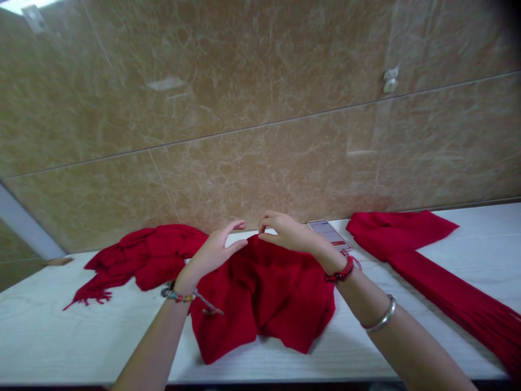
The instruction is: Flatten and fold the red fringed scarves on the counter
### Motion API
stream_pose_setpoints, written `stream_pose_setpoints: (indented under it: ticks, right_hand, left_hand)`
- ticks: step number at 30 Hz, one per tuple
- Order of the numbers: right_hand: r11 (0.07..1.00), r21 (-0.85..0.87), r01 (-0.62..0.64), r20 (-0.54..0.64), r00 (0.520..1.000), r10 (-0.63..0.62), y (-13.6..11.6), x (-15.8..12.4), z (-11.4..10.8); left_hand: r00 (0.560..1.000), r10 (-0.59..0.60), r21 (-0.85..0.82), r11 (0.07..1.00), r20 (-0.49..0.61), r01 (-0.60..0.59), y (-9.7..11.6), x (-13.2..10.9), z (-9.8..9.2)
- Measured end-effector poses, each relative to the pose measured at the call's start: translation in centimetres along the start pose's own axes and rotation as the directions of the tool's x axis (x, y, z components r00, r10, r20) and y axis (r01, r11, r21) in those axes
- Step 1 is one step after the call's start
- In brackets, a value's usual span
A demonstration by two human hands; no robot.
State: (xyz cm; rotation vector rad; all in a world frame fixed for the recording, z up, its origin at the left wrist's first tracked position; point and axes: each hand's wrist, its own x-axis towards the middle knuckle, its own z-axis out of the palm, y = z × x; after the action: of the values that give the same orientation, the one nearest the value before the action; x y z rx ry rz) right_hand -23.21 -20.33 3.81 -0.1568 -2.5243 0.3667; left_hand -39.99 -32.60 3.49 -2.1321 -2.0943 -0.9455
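A rumpled red scarf [280,304] lies in the middle of the white table, spread below both hands. Over its upper left edge is my left hand [217,250], thumb and fingers apart, with nothing in it. My right hand [285,231] is above the scarf's top edge, its fingers bent and its thumb separate from them; no cloth shows between them. Whether the palm side touches the scarf I cannot tell. Beaded and braided bracelets are on both wrists.
On the left, a bunched red scarf [152,252] with fringe lies against the wall. To the right is a folded red scarf [407,239], its fringed end reaching the front edge. A phone [329,233] with a lit screen lies beyond my right wrist. A tiled wall [260,108] rises behind the table [52,326].
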Motion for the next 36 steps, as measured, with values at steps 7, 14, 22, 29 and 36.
stream_pose_setpoints:
  ticks: [7,14,22,29,36]
  right_hand:
    - [0.988,-0.128,-0.083,-0.026,0.996,0.081,-0.3,0.0,0.3]
    - [0.965,-0.243,-0.102,0.058,0.991,0.12,2.7,-0.6,0.7]
    - [0.969,0.176,-0.173,0.12,0.981,0.153,3.2,-2.0,-0.9]
    - [0.931,0.296,-0.215,0.115,0.975,0.189,3.7,-1.8,-0.4]
    - [0.968,0.185,-0.169,0.144,0.979,0.143,3.9,-1.9,-0.8]
  left_hand:
    - [0.987,0.013,-0.102,0.994,-0.158,-0.03,1.3,0.8,0.6]
    - [0.905,-0.096,-0.136,0.99,-0.414,0.043,-0.7,0.8,-2.0]
    - [0.85,-0.138,0.21,0.938,-0.508,0.277,-4.6,-0.6,-5.1]
    - [0.872,-0.089,0.338,0.899,-0.481,0.278,-5.5,-0.9,-5.3]
    - [0.856,-0.078,0.337,0.898,-0.51,0.283,-6.0,-0.9,-5.0]
